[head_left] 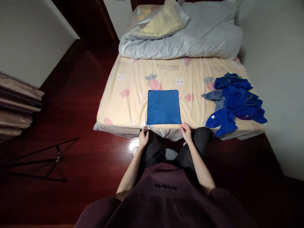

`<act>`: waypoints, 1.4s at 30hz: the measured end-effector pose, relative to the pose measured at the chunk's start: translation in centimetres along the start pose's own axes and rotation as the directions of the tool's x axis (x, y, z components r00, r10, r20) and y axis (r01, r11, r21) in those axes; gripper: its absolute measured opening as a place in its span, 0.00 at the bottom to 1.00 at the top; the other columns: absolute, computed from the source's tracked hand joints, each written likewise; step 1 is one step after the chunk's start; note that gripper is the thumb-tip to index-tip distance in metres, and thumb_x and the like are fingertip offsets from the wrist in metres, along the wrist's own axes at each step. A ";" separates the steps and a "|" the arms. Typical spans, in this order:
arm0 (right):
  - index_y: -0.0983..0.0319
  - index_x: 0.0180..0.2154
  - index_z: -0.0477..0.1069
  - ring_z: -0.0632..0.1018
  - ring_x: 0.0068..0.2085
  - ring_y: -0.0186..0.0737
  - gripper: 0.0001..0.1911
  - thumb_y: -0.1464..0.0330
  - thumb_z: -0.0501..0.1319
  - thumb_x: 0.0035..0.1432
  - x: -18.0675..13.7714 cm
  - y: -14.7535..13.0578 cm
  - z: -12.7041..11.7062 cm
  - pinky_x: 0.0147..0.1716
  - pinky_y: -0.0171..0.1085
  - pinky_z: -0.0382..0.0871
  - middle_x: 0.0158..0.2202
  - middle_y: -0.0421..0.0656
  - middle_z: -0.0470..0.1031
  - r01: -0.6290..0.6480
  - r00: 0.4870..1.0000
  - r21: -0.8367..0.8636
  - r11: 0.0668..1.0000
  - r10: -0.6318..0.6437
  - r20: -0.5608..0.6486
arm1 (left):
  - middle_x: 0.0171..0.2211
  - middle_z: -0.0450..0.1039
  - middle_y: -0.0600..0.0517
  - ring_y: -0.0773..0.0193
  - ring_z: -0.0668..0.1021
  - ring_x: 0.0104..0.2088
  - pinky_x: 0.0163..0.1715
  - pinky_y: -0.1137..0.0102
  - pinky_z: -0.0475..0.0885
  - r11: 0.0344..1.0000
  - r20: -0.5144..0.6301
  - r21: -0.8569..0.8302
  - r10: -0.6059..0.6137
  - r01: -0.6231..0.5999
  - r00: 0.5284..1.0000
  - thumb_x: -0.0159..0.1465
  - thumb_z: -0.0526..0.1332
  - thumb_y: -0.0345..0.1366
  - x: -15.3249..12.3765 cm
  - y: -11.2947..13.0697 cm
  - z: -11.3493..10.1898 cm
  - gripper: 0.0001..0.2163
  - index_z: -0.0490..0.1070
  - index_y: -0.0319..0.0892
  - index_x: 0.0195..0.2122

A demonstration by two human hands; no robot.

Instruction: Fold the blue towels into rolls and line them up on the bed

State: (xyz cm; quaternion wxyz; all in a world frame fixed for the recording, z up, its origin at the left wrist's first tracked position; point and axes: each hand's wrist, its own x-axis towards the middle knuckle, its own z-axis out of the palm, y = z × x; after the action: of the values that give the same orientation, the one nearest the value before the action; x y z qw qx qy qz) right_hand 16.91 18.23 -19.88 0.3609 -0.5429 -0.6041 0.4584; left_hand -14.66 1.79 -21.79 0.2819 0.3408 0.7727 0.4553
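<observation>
A square blue cloth with a stitched border lies flat near the front edge of the bed. At its near left corner, my left hand has thumb and fingers closed together; the fingertips partly cover the spot where they meet the cloth. My right hand pinches the near right corner between thumb and fingers. Off to the right sits a crumpled heap of blue cloths, some with green edging. A grey-blue cloth pokes out of its left side, and a smaller blue cloth lies at its front.
The bed sheet is yellow with rabbit and carrot prints. A grey quilt and a yellow pillow are bunched at the far end. A black tripod stands on the dark red floor at left, near a curtain. A wall borders the right.
</observation>
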 end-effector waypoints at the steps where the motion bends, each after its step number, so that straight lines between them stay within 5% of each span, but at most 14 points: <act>1: 0.64 0.67 0.71 0.79 0.31 0.41 0.40 0.47 0.66 0.62 0.2 0.0 0.3 0.33 0.40 0.79 0.41 0.49 0.83 -0.032 0.998 0.070 0.997 0.028 0.057 | 0.51 0.84 0.41 0.46 0.83 0.57 0.67 0.49 0.71 0.997 -0.007 -0.068 -0.038 0.037 0.999 0.71 0.63 0.43 0.9 0.1 0.0 0.25 0.70 0.44 0.67; 6: 0.60 0.68 0.71 0.78 0.29 0.37 0.44 0.47 0.71 0.55 0.0 -0.3 0.7 0.23 0.32 0.66 0.42 0.47 0.84 -0.193 0.975 0.281 0.940 0.150 0.167 | 0.40 0.85 0.45 0.55 0.86 0.42 0.55 0.59 0.78 0.950 0.052 -0.282 -0.122 0.132 0.991 0.70 0.65 0.46 3.9 0.8 0.4 0.21 0.73 0.40 0.61; 14: 0.58 0.64 0.71 0.80 0.30 0.35 0.41 0.48 0.72 0.53 0.8 -1.1 1.5 0.24 0.29 0.65 0.43 0.45 0.84 -0.292 0.956 0.317 0.902 0.268 0.117 | 0.31 0.80 0.49 0.63 0.80 0.26 0.31 0.69 0.74 0.913 0.118 -0.327 -0.216 0.243 0.969 0.63 0.71 0.57 6.7 1.4 0.6 0.22 0.74 0.41 0.42; 23: 0.59 0.47 0.72 0.78 0.28 0.34 0.28 0.46 0.70 0.55 2.3 -2.8 1.9 0.22 0.29 0.65 0.38 0.45 0.83 -0.256 0.966 0.215 0.942 0.258 0.022 | 0.25 0.76 0.52 0.61 0.81 0.27 0.33 0.68 0.78 0.892 0.169 -0.366 -0.216 0.265 0.962 0.54 0.76 0.62 7.8 2.7 -0.7 0.27 0.71 0.43 0.30; 34: 0.60 0.31 0.72 0.79 0.24 0.35 0.25 0.47 0.73 0.56 3.7 -2.7 2.2 0.20 0.30 0.65 0.29 0.44 0.81 -0.328 0.943 0.170 0.929 0.332 0.002 | 0.27 0.78 0.50 0.57 0.83 0.30 0.39 0.64 0.78 0.889 0.253 -0.355 -0.206 0.288 0.945 0.50 0.77 0.63 7.9 2.9 -1.4 0.28 0.72 0.43 0.31; 38: 0.60 0.31 0.70 0.80 0.25 0.37 0.27 0.44 0.73 0.54 2.5 -2.3 2.4 0.21 0.30 0.65 0.26 0.41 0.77 -0.326 0.942 0.180 0.928 0.336 -0.025 | 0.25 0.77 0.51 0.58 0.81 0.31 0.38 0.67 0.75 0.903 0.228 -0.337 -0.195 0.265 0.954 0.51 0.76 0.61 7.0 2.5 -2.1 0.26 0.69 0.44 0.27; 42: 0.58 0.35 0.67 0.76 0.25 0.33 0.26 0.46 0.72 0.53 1.1 -2.2 2.6 0.23 0.31 0.68 0.34 0.41 0.80 -0.286 0.951 0.204 0.936 0.304 -0.063 | 0.24 0.74 0.54 0.63 0.78 0.29 0.34 0.71 0.71 0.912 0.190 -0.334 -0.181 0.237 0.965 0.51 0.78 0.54 6.4 2.5 -2.7 0.22 0.70 0.44 0.28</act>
State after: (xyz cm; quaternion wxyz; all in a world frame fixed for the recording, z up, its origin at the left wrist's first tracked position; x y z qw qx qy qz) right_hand 13.57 18.90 -18.67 0.3665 -0.6109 -0.4512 0.5375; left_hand -19.90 6.29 -19.23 0.4447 0.2340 0.6861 0.5261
